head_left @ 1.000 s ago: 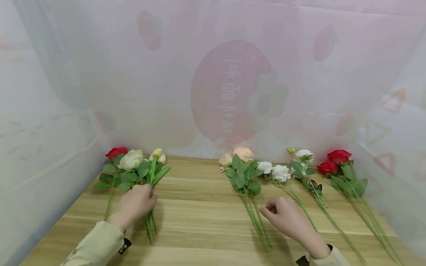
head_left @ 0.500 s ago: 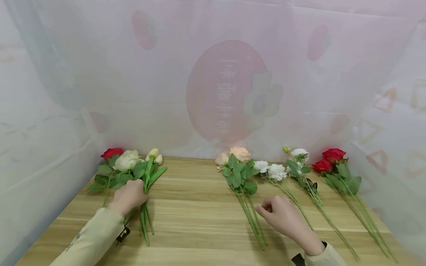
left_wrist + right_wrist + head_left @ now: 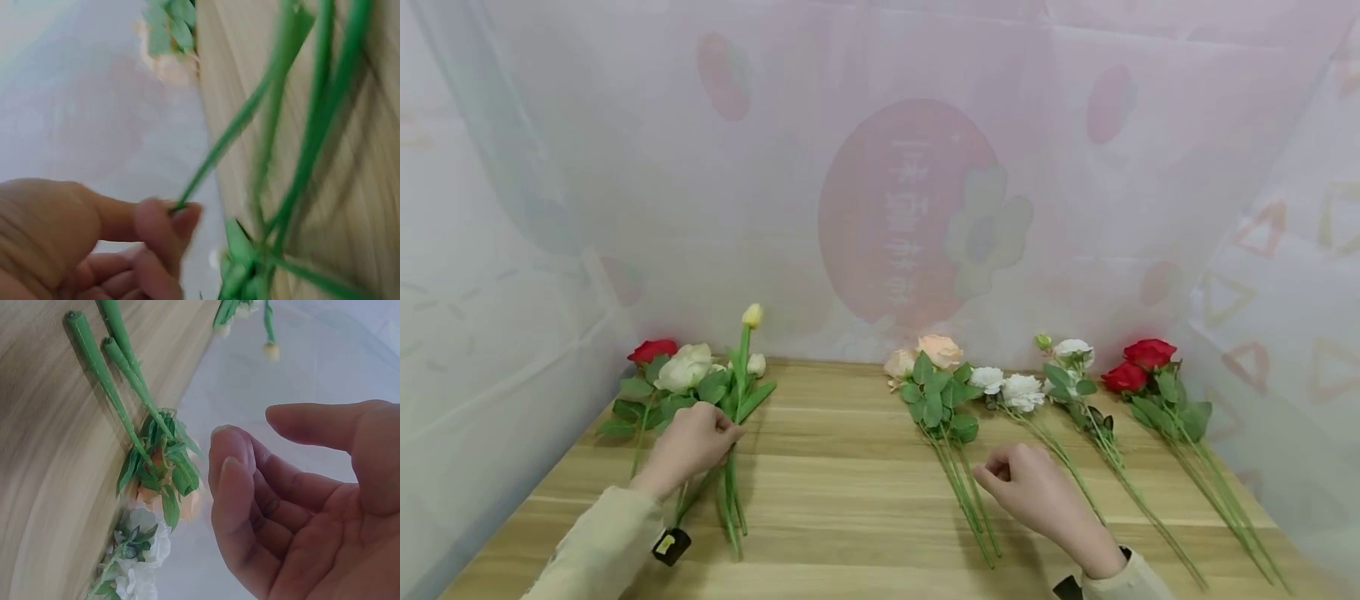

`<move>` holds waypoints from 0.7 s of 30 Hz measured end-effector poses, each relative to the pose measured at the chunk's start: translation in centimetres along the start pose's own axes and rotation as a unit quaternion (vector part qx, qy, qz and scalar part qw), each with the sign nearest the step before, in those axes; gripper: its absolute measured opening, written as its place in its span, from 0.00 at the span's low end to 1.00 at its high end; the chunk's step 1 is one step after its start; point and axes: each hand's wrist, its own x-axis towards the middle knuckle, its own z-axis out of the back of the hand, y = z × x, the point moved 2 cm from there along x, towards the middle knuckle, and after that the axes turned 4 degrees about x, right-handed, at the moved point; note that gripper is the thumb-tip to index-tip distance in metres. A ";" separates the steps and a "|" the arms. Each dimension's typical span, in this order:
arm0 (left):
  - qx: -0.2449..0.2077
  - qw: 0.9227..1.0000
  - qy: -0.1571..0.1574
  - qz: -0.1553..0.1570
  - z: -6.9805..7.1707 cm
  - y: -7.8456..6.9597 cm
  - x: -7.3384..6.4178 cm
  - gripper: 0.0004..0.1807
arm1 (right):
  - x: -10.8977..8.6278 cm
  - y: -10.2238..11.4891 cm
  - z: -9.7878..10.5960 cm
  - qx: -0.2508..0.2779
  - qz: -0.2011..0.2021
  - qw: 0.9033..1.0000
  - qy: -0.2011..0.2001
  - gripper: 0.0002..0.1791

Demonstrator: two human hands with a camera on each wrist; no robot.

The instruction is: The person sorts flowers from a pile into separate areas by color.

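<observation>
My left hand (image 3: 692, 440) pinches the green stem of a yellow tulip (image 3: 752, 316) between thumb and fingertips. The tulip's bloom is raised above the other flowers on the left. In the left wrist view, the pinched stem (image 3: 219, 150) slants up from my fingertips, away from several stems on the wood. A pale tulip (image 3: 756, 365) lies beside it, partly covered by leaves. My right hand (image 3: 1047, 493) hovers by the peach roses (image 3: 938, 352), fingers loosely curled and thumb apart. Nothing is between its fingers in the right wrist view.
Left of the tulips lie a cream rose (image 3: 685, 367) and a red rose (image 3: 652, 350). White flowers (image 3: 1022, 392) and red roses (image 3: 1150, 353) lie to the right on the wooden table (image 3: 842, 500). Printed cloth walls (image 3: 760, 208) stand behind and at both sides.
My left hand has lifted the yellow tulip, so its bloom now stands higher, apart from the pale one. My right hand stays nearly in place.
</observation>
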 end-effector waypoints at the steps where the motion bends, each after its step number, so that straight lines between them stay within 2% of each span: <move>1: -0.020 1.000 -0.011 -0.010 0.0 -0.5 -0.1 0.19 | 0.1 0.0 -0.1 0.002 0.001 1.000 -0.002 0.16; 4: -0.077 0.996 -0.040 -0.032 -0.1 -2.3 -0.4 0.12 | 0.4 0.2 -0.4 0.011 0.004 1.000 -0.008 0.14; 7: -0.125 0.990 -0.055 -0.044 -0.4 -4.5 -0.8 0.11 | 0.6 0.7 -0.6 0.030 0.009 0.999 -0.018 0.10; 9: -0.151 0.985 -0.058 -0.053 -0.9 -5.9 -1.0 0.11 | 0.8 1.1 -0.8 0.046 0.014 0.999 -0.025 0.10; 13: -0.200 0.975 -0.055 -0.075 -2.2 -8.7 -1.8 0.09 | 1.3 2.1 -1.2 0.116 0.019 0.993 -0.025 0.10; 15: -0.220 0.970 -0.045 -0.087 -3.0 -9.9 -2.2 0.08 | 1.8 2.7 -1.7 0.181 0.011 0.983 -0.013 0.11; 18: -0.243 0.964 -0.039 -0.101 -3.8 -11.3 -3.0 0.06 | 2.7 3.9 -2.7 0.277 -0.013 0.961 0.006 0.14; 21: -0.254 0.959 -0.042 -0.118 -4.4 -12.4 -3.5 0.05 | 3.8 5.2 -3.7 0.336 -0.029 0.941 0.014 0.18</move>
